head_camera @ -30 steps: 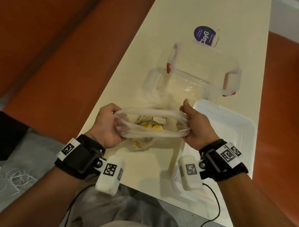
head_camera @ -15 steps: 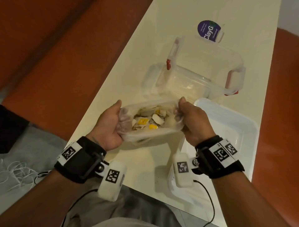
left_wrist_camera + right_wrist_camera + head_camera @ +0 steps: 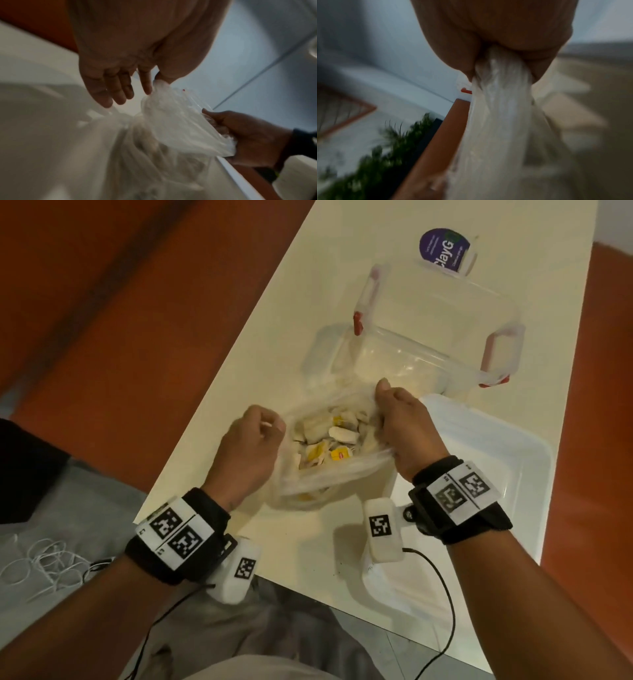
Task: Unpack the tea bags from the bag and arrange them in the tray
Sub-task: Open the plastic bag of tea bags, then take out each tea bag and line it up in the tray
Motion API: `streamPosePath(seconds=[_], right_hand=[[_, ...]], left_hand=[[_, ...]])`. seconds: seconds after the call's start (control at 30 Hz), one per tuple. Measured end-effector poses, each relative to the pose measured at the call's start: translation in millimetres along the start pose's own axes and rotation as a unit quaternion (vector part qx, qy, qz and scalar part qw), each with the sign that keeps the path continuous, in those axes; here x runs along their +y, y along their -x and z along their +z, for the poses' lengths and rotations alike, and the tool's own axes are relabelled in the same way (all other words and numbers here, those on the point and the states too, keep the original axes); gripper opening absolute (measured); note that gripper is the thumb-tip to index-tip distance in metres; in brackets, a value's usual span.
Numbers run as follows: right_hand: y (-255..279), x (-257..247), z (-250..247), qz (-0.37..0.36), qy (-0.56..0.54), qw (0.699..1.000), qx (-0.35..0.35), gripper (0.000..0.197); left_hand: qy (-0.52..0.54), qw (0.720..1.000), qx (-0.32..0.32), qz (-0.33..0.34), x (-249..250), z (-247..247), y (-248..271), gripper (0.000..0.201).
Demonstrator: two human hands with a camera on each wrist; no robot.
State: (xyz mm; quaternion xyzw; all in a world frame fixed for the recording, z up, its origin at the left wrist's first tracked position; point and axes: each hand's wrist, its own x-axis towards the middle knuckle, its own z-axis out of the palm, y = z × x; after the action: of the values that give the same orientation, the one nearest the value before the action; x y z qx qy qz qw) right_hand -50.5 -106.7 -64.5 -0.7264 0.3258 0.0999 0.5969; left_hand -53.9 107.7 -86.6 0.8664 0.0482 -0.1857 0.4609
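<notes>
A clear plastic bag (image 3: 329,484) rests on the cream table (image 3: 308,302) between my hands, its mouth spread open. Several tea bags (image 3: 329,440), some with yellow tags, lie heaped inside it. My left hand (image 3: 270,426) pinches the bag's left rim between thumb and index finger; in the left wrist view the other fingers (image 3: 118,93) hang loose beside the bag (image 3: 171,121). My right hand (image 3: 387,412) grips the bunched right rim in a fist, and the plastic (image 3: 501,121) streams out of that fist (image 3: 501,63). A white tray (image 3: 507,474) lies just right of the bag, partly under my right wrist.
A clear lidless container with red latches (image 3: 435,344) stands just beyond the bag. A purple-labelled lid (image 3: 445,248) lies behind it. The table's near edge runs under my wrists. A tangle of white cord (image 3: 44,566) lies on the floor at lower left.
The bag's mouth went from stretched flat to spread open, which uncovered the tea bags. My left hand eased from a full grasp to a fingertip pinch on the rim.
</notes>
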Motion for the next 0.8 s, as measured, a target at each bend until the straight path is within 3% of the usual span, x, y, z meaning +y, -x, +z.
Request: streamPosePath(seconds=[0.07,0.17,0.27,0.33,0.37,0.47,0.6,0.8], right_hand=[[1.2,3.8,-5.0,-0.049,0.132,0.99,0.015,0.037],[9.3,8.5,-12.6,-0.104,0.313,0.942,0.062,0.052],[32.2,6.9,-12.7,-0.241,0.344,0.897,0.139,0.051],[49.4,3.9,-5.7,-0.324,0.35,0.872,0.108,0.035],[55.7,3.5,-0.6,-0.33,0.378,0.862,0.067,0.027],[63.5,9.8,11.7,-0.274,0.52,0.809,-0.01,0.021],[66.7,14.3,4.9,-0.187,0.606,0.773,-0.007,0.049],[72.1,18.4,-2.6,-0.16,0.618,0.769,-0.031,0.075]], left_hand=[[-0.064,0.993,0.021,0.101,7.7,-4.5,-0.2,0.024],[-0.16,0.961,0.008,0.227,23.9,-5.9,2.4,0.05],[-0.294,0.902,-0.023,0.315,37.1,-3.6,5.3,0.041],[-0.389,0.862,-0.065,0.319,43.3,-0.9,5.1,0.036],[-0.424,0.848,-0.092,0.305,44.1,1.2,4.6,0.039],[-0.46,0.841,-0.141,0.246,40.4,2.3,4.2,0.059],[-0.476,0.834,-0.163,0.227,24.9,0.0,4.5,0.092],[-0.487,0.829,-0.17,0.215,20.0,-2.1,7.6,0.112]])
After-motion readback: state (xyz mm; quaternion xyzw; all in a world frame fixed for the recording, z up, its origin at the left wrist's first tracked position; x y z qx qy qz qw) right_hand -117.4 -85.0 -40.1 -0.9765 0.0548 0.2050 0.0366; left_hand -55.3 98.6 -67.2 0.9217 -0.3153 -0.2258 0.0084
